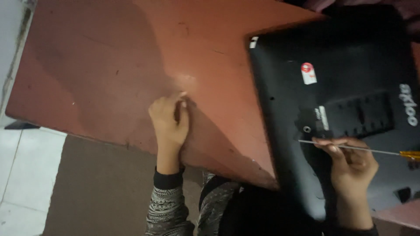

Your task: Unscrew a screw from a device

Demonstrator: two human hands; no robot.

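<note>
Screwdriver (pixel 363 149): a thin, stiff metal shaft with a yellow handle at far right, lying across the black monitor back (pixel 350 87); light, likely slippery along the shaft, best gripped at the handle. The right hand (pixel 350 164) pinches the shaft with closed fingers. The left hand (pixel 169 118) rests on the reddish table (pixel 109 65), its fingers curled together, perhaps around something small.
</note>
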